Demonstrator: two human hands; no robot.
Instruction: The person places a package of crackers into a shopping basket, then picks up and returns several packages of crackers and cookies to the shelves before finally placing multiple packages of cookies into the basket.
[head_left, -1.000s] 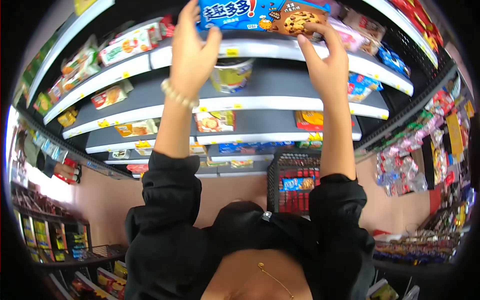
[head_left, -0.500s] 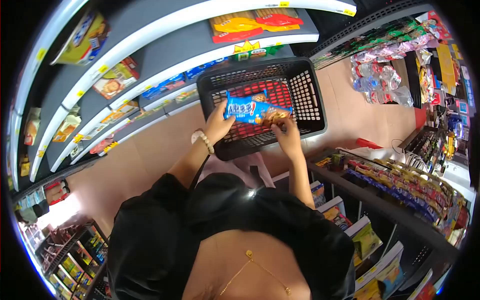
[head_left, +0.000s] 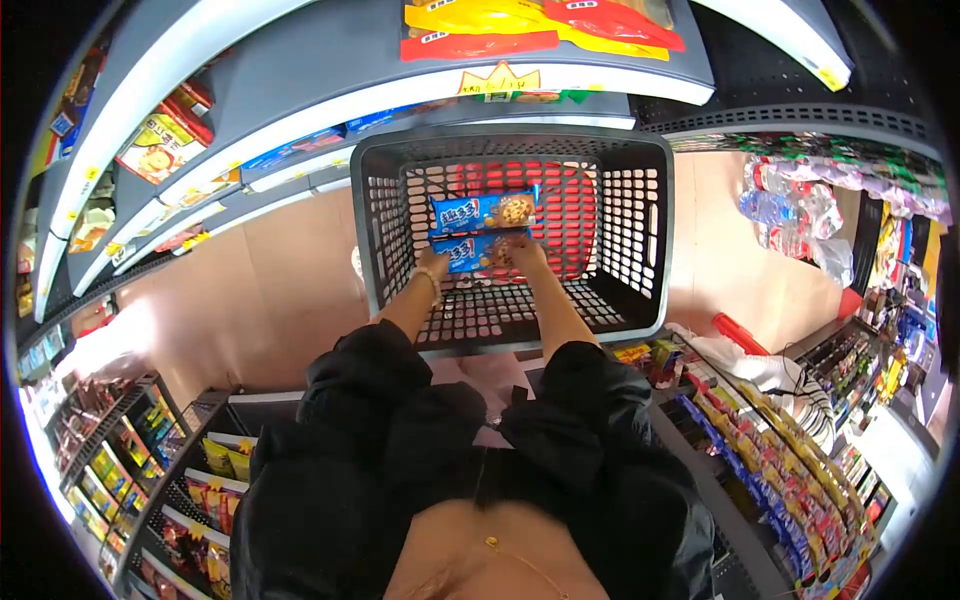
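I am pinching a blue cookie pack (head_left: 470, 254) at both ends, left hand (head_left: 434, 263) and right hand (head_left: 527, 258); its label is reading "趣多多!", as is the matching pack (head_left: 465, 212) lying just beyond. Half a second ago it was slanting over that one; now it is sitting parallel, down inside the black basket (head_left: 510, 140). Tan floor (head_left: 270, 290) is showing around, stocked shelves (head_left: 300, 75) standing ahead.
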